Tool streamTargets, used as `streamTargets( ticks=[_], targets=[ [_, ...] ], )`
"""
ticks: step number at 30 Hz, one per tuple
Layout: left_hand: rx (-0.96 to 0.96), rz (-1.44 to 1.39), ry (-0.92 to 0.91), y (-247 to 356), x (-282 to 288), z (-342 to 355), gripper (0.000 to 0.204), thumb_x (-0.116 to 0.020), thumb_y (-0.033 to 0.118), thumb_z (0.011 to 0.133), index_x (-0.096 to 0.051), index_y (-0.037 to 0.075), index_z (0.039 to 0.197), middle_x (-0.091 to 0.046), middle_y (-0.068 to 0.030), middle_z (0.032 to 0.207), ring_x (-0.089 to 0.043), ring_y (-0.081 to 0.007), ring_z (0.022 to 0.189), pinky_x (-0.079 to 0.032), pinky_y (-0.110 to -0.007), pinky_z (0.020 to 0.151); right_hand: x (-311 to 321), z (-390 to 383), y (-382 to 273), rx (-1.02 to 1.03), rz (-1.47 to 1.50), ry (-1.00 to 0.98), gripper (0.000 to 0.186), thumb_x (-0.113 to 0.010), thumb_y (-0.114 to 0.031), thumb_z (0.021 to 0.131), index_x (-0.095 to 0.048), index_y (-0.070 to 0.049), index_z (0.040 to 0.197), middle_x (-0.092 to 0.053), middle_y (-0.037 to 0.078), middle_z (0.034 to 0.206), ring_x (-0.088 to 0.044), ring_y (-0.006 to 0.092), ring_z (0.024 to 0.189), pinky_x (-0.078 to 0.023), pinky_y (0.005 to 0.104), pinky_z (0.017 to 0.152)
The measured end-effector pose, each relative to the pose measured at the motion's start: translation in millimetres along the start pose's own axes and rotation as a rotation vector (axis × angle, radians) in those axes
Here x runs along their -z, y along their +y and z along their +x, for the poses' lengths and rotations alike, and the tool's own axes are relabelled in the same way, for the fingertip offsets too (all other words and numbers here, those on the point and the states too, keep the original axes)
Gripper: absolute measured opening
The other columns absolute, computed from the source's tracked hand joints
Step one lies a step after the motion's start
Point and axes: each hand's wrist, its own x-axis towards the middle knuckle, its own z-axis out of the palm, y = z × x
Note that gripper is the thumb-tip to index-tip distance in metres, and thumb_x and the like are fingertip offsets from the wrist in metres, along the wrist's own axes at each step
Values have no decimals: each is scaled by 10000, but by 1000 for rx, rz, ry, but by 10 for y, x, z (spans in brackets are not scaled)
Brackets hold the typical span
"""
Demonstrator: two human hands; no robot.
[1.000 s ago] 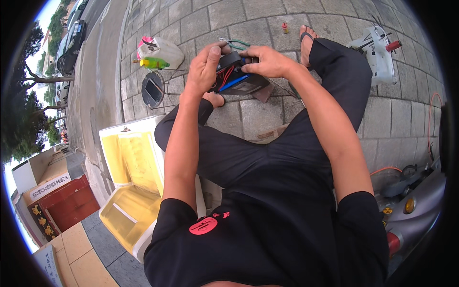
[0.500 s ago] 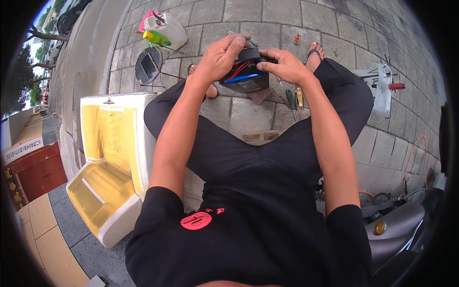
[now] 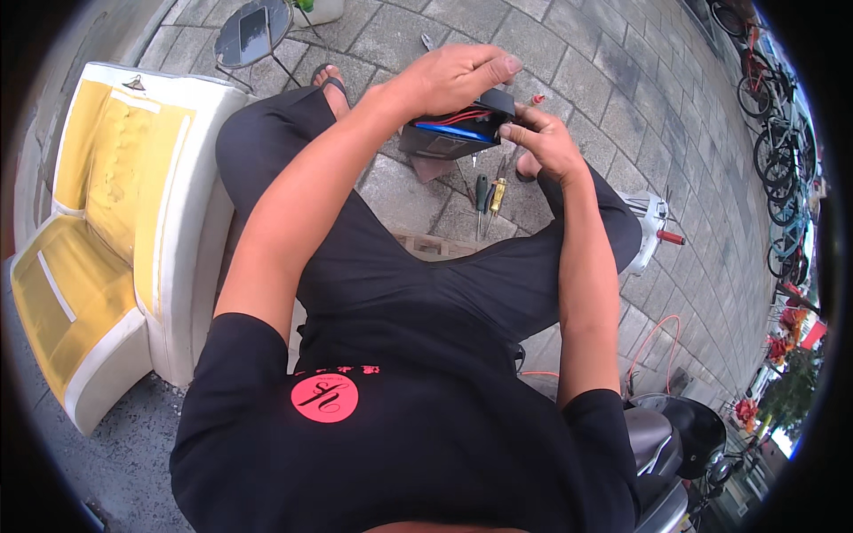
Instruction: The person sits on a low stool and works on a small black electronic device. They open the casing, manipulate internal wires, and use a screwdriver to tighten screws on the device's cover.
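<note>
A black battery case point(image 3: 435, 142) with an open top stands tilted between my feet. Inside lie a blue-wrapped battery pack point(image 3: 471, 131) and red wires point(image 3: 462, 116). My right hand point(image 3: 546, 142) grips the case's right edge, thumb on the near side and fingers behind. Above the case's far rim, my left hand point(image 3: 458, 78) reaches across with thumb and fingers close together; whatever is between the fingertips is hidden. Just nearer than the case, a dark-green-handled screwdriver point(image 3: 482, 191) and a yellow-handled tool point(image 3: 498, 195) lie on the paving.
On the left stands a yellow and white scooter seat shell point(image 3: 133, 186). A round stool point(image 3: 253, 34) carries a dark flat device. Beyond my right knee are a white metal part point(image 3: 647, 222) with a red grip and an orange cable point(image 3: 671, 324). Bicycles point(image 3: 777, 160) line the far right.
The view has swung to the right, bringing the bicycles in. My left hand has shifted rightward over the case, its fingers now pointing right. The right hand still holds the case's edge.
</note>
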Motion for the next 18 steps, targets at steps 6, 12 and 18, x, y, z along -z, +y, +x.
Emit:
streamTargets(
  ticks=[6,12,18],
  targets=[
    [29,-25,18,79,-13,-30,595,-506,583,1176,-776,75,1325,-810,-133,1242,-752,-299,1195,-566,-412,1034,103,18,53,-89,-7,-17,652,-859,-161,973,-640,32,1556,-760,167,1366,-695,234,1267,-532,368,1085],
    [6,-48,25,101,-29,-26,624,-508,624,1160,-789,86,1307,-811,-154,1226,-756,-335,1164,-573,-424,1004,122,-10,-70,-70,-78,-4,598,-866,-182,972,-687,29,1502,-762,148,1357,-691,227,1259,-528,368,1079],
    [26,-65,17,69,7,21,634,-507,642,1153,-797,88,1261,-820,-156,1149,-766,-350,1106,-577,-437,963,117,-14,-27,-67,-91,16,634,-872,-185,967,-656,91,1496,-754,158,1358,-706,230,1230,-555,366,1051]
  ],
)
